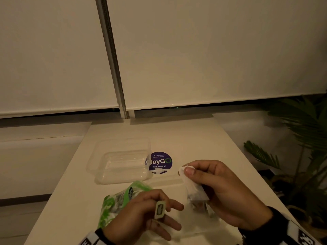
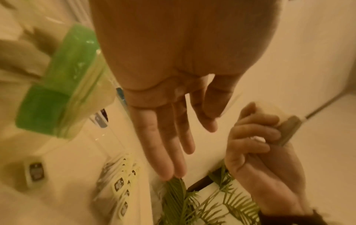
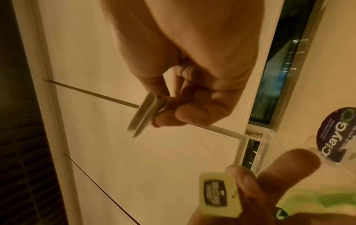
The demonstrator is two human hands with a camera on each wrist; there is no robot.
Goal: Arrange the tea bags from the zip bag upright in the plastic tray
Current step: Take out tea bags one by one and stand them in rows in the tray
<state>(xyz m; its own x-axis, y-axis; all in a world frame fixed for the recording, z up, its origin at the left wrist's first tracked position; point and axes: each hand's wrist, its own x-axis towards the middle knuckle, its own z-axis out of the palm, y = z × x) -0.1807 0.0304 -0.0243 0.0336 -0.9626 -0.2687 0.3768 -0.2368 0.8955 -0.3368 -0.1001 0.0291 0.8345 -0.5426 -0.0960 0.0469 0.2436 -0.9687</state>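
Observation:
My right hand (image 1: 190, 171) pinches a white tea bag (image 1: 194, 190) by its top corner, above the table's front right. In the right wrist view the tea bag (image 3: 142, 114) shows edge-on between thumb and fingers. My left hand (image 1: 154, 203) pinches that bag's small paper tag (image 1: 160, 208) between thumb and forefinger, the other fingers straight. The green-and-clear zip bag (image 1: 118, 200) lies under the left hand, with several tea bags (image 2: 123, 182) inside. The clear plastic tray (image 1: 99, 167) sits behind it with nothing in it.
A round purple sticker (image 1: 161, 162) is on the white table (image 1: 203, 138), right of the tray. A clear lid (image 1: 166, 181) lies in front of the sticker. Plant fronds (image 1: 300, 138) stand off the right edge. White blinds (image 1: 194, 50) hang behind.

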